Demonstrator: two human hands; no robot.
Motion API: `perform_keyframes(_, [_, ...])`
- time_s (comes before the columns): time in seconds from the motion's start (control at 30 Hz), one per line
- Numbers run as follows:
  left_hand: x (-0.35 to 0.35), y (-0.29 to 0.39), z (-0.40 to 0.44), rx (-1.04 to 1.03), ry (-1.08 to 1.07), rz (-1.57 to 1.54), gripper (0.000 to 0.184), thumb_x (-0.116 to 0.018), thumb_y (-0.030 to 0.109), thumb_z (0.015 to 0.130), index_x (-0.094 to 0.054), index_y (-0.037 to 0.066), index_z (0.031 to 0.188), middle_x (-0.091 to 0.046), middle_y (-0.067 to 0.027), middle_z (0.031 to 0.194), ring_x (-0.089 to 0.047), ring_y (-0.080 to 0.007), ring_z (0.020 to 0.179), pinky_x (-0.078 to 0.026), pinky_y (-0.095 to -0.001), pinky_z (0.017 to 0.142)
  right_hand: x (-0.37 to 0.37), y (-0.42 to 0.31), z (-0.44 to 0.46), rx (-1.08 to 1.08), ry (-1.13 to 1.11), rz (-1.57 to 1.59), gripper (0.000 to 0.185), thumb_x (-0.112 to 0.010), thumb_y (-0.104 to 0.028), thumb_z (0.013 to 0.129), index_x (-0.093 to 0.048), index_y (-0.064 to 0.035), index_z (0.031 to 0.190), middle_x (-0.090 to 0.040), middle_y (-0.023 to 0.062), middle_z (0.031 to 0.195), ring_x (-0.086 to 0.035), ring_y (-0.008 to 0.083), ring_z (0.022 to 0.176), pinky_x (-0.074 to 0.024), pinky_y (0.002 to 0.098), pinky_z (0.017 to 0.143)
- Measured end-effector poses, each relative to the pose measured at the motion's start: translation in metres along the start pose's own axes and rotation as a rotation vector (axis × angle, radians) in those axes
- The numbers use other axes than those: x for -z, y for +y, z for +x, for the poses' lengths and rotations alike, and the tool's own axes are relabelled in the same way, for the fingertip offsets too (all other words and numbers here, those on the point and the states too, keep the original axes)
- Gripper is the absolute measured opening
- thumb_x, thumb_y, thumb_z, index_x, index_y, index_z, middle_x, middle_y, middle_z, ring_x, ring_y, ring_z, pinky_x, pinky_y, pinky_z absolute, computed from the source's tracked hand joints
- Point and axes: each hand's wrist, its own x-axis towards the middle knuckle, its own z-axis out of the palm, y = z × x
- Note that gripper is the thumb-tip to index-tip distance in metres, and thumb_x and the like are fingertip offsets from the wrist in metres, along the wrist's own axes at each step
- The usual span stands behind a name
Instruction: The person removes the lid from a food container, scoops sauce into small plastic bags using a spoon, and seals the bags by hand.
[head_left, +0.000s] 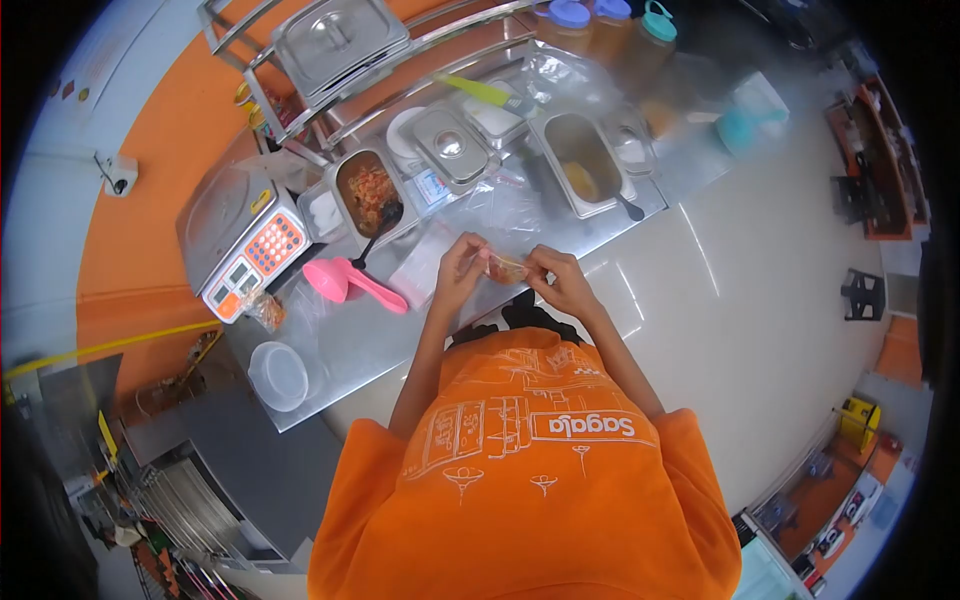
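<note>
Between my two hands is a small clear plastic bag (507,268) with something reddish inside, held at the front edge of the steel counter. My left hand (462,268) pinches the bag's left corner. On the opposite side, my right hand (562,282) grips the other corner with bent fingers. A pink scoop (335,280) lies on the counter left of my left hand. Behind it stands a steel pan of chunky reddish food (370,192), a black-handled spoon resting in it. Clear plastic bags (510,205) lie flat just beyond my hands.
A digital scale (262,250) stands at the left, with a small filled bag (266,310) beside it. Nearer is a clear round tub (278,376). A lidded steel pan (452,148) and a pan of yellowish liquid (580,175) sit at the back, below a metal rack (430,52).
</note>
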Motion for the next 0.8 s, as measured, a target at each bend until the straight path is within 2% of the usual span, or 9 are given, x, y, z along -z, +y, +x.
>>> perform_keyframes(0.23, [0.012,0.031,-0.016,-0.058,0.078,-0.085,0.006,-0.051,0.006,0.088,-0.047,0.002,0.088,-0.048,-0.0022,0.082,-0.048,-0.0099,0.079,-0.040,-0.0242,0.075,-0.012,-0.033,0.017,0.076,-0.091,0.055,0.009,-0.058,-0.005,0.073,-0.053,0.0016,0.075,-0.046,0.0093,0.064,-0.046,0.0205,0.055,-0.0373,0.0303,0.051])
perform_keyframes(0.33, [0.026,0.041,-0.026,-0.114,0.117,-0.056,0.006,-0.052,0.006,0.088,-0.047,0.002,0.088,-0.049,-0.0023,0.082,-0.048,-0.0098,0.079,-0.040,-0.0238,0.074,-0.026,-0.053,0.025,0.094,-0.123,0.042,0.007,-0.058,-0.001,0.074,-0.051,0.0031,0.074,-0.044,0.0071,0.063,-0.043,0.0154,0.052,-0.0348,0.0263,0.049])
perform_keyframes(0.5, [0.055,0.059,-0.048,-0.139,0.165,0.008,0.006,-0.052,0.006,0.088,-0.049,0.002,0.090,-0.049,-0.0016,0.083,-0.049,-0.0090,0.079,-0.040,-0.0230,0.072,-0.060,-0.073,0.036,0.185,-0.164,0.047,0.006,-0.057,-0.001,0.073,-0.052,0.0023,0.075,-0.043,0.0065,0.063,-0.042,0.0152,0.052,-0.0339,0.0265,0.048])
perform_keyframes(0.6, [0.075,0.069,-0.066,-0.122,0.231,-0.049,0.006,-0.056,0.005,0.085,-0.051,0.001,0.087,-0.051,-0.0032,0.081,-0.048,-0.0105,0.079,-0.040,-0.0239,0.076,-0.084,-0.089,0.041,0.207,-0.196,0.050,0.007,-0.057,0.000,0.073,-0.051,0.0021,0.074,-0.043,0.0069,0.064,-0.042,0.0156,0.052,-0.0340,0.0269,0.048])
perform_keyframes(0.7, [0.098,0.080,-0.084,-0.090,0.232,0.072,0.007,-0.057,0.005,0.083,-0.051,0.001,0.086,-0.052,-0.0043,0.081,-0.049,-0.0106,0.078,-0.040,-0.0237,0.073,-0.112,-0.104,0.047,0.245,-0.227,0.045,0.007,-0.057,0.000,0.072,-0.050,0.0018,0.073,-0.044,0.0073,0.065,-0.043,0.0165,0.053,-0.0343,0.0272,0.049])
perform_keyframes(0.8, [0.119,0.083,-0.103,-0.177,0.275,0.136,0.008,-0.058,0.005,0.082,-0.051,0.001,0.085,-0.052,-0.0053,0.081,-0.049,-0.0119,0.076,-0.039,-0.0241,0.070,-0.142,-0.114,0.053,0.312,-0.239,0.024,0.007,-0.057,0.001,0.071,-0.050,0.0013,0.073,-0.044,0.0074,0.065,-0.043,0.0175,0.054,-0.0345,0.0274,0.049])
